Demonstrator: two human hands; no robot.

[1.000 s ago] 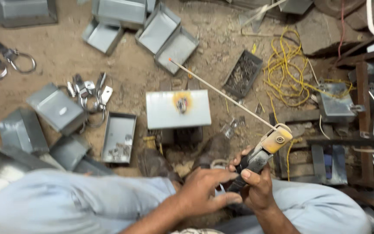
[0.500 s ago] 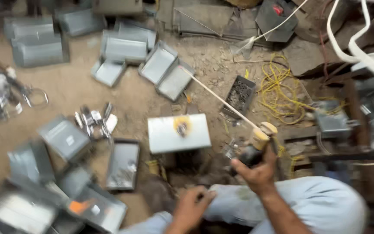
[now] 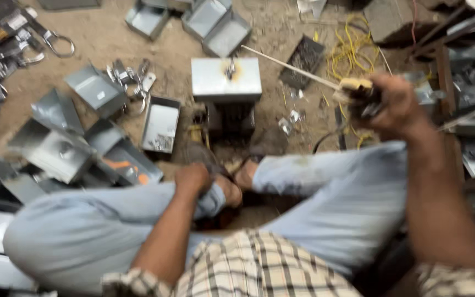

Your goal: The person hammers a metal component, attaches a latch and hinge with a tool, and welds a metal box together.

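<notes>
Head view looks straight down on a person seated on a dusty floor, legs in light blue trousers folded, a checked shirt at the bottom edge. The right hand (image 3: 394,102) is raised over the right knee and closed around a dark electrode holder (image 3: 361,96) with a pale yellow head; the picture is blurred here, so finger detail is lost. A thin pale welding rod (image 3: 292,67) runs from the holder up and to the left, its far tip ending near the top right corner of a grey metal box (image 3: 225,80), which stands on the ground ahead of the feet and bears a burnt brown spot on its upper face. The left hand (image 3: 192,179) is curled into a loose fist, resting on the trouser cuff by the left ankle; whether it grips the cloth cannot be told. Left of the box lies an open shallow metal tray (image 3: 160,124), and further left a heap of folded sheet-metal boxes (image 3: 61,143). A tangle of yellow wire (image 3: 353,49) lies beyond the rod, near a dark mesh piece (image 3: 303,55).
</notes>
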